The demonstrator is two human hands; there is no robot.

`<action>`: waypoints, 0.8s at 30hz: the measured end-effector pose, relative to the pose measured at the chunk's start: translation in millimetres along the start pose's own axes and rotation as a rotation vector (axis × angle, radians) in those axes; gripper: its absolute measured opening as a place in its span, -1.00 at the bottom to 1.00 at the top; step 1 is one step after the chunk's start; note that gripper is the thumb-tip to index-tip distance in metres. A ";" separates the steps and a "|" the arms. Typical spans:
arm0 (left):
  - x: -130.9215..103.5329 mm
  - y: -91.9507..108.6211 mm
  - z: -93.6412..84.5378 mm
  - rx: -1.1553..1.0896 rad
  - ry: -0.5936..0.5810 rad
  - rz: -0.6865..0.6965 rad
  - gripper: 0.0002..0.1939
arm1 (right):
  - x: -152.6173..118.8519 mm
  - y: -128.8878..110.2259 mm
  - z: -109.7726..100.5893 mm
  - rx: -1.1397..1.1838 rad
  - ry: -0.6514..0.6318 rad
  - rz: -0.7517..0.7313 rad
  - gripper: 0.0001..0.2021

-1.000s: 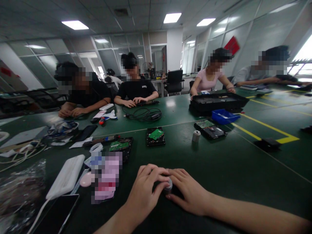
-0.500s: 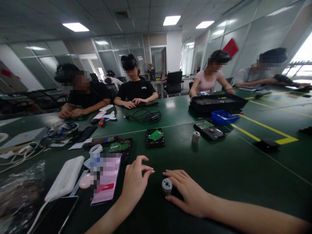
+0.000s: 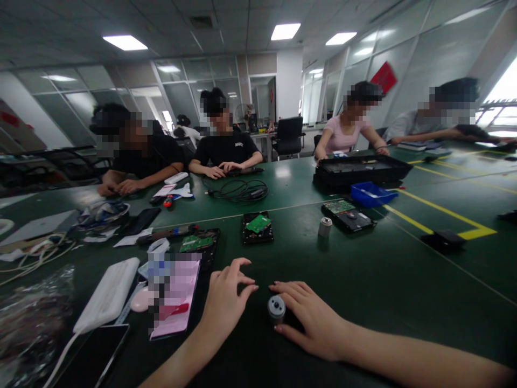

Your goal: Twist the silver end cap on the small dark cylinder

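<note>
A small silver cylindrical motor (image 3: 277, 308) stands upright on the green table, its round end with holes facing up. My right hand (image 3: 309, 318) lies on the tabletop with thumb and fingers around the motor, the thumb at its near side. To the left, my left hand (image 3: 226, 293) is raised with fingers curved and apart, and nothing shows in it. Beyond the hands sits a black hard drive with a green circuit board (image 3: 258, 223) on it. A second silver motor (image 3: 325, 227) stands farther right, beside another hard drive (image 3: 349, 215).
On my left are a pink folder (image 3: 180, 302), a white power bank (image 3: 107, 296), a phone (image 3: 91, 355), a plastic bag (image 3: 34, 323) and an electric screwdriver (image 3: 172, 233). A blue bin (image 3: 371, 195) and black tray (image 3: 363, 170) stand far right. Several people sit across the table.
My left hand has shifted slightly right, and its thumb and fingers have spread a little. My right hand and the motor stay in place.
</note>
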State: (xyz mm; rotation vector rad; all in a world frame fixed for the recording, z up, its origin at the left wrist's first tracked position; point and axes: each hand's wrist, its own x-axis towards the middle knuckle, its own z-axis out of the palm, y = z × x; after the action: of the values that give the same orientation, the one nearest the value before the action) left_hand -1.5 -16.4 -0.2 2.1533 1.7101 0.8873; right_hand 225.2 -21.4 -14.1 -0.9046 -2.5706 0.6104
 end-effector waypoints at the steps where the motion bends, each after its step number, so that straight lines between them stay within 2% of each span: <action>1: -0.9 4.0 -2.3 -0.047 0.019 0.005 -0.62 | 0.1 0.3 0.4 0.002 0.003 -0.003 -0.54; 4: -6.2 17.5 -8.5 -0.151 0.044 0.052 -0.77 | 0.3 0.9 1.4 0.005 0.003 -0.008 -0.55; 9: -15.7 30.6 -9.7 -0.225 -0.010 0.146 -0.75 | 0.0 0.4 1.1 0.008 0.004 -0.006 -0.58; 18: -16.7 30.0 -3.7 -0.223 -0.043 0.237 -0.74 | 0.1 0.3 1.9 0.003 0.006 -0.010 -0.62; 24: -18.8 32.5 -11.8 -0.210 -0.084 0.292 -0.72 | 1.2 2.2 4.5 0.007 0.022 -0.025 -0.58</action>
State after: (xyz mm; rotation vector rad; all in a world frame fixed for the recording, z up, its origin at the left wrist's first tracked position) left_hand 14.8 -45.3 21.0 2.2916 1.2223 0.9829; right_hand 223.4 -20.3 -18.8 -0.8713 -2.5546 0.5991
